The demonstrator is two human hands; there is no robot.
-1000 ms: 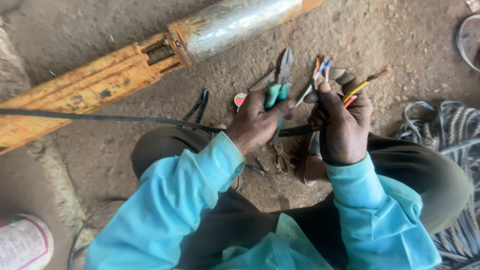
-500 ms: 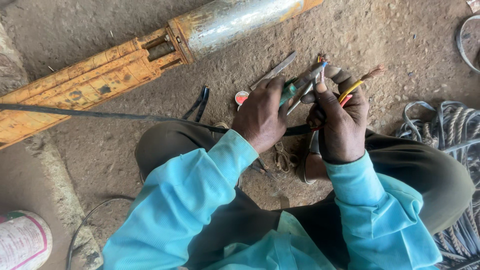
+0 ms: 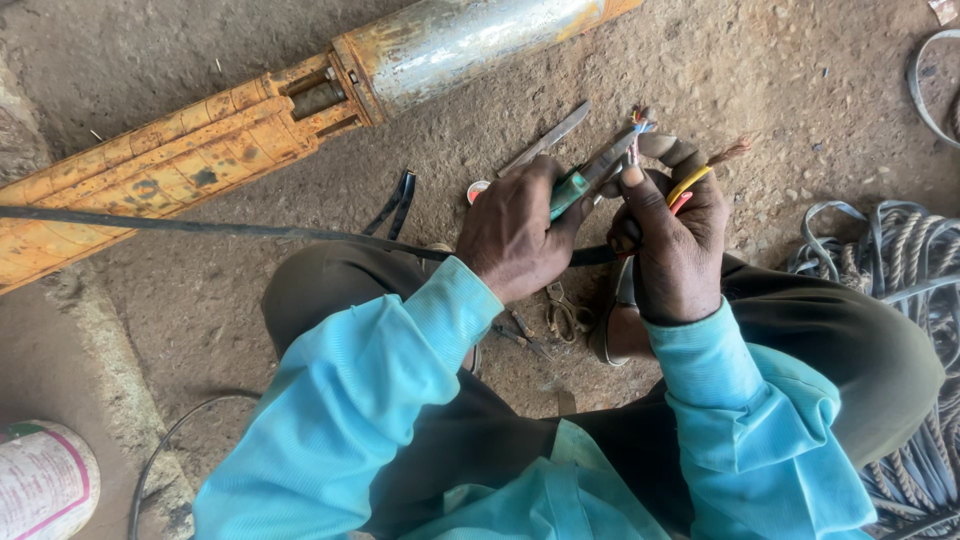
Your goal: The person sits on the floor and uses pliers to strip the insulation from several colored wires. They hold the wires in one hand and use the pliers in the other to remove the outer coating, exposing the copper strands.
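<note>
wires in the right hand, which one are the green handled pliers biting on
The blue-tipped wire, uppermost in the right hand. The green-handled pliers in the left hand close at it; the yellow wire and red wire splay right, untouched.

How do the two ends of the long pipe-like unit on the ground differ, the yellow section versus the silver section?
The yellow section is painted, chipped and rusty, with flat ribs along it; the silver section is bare, smooth, round metal that shines. A black cable crosses in front of the yellow section, but nothing crosses the silver section. Both lie in one diagonal line on the dirt, joined at a rusty slotted collar.
</note>
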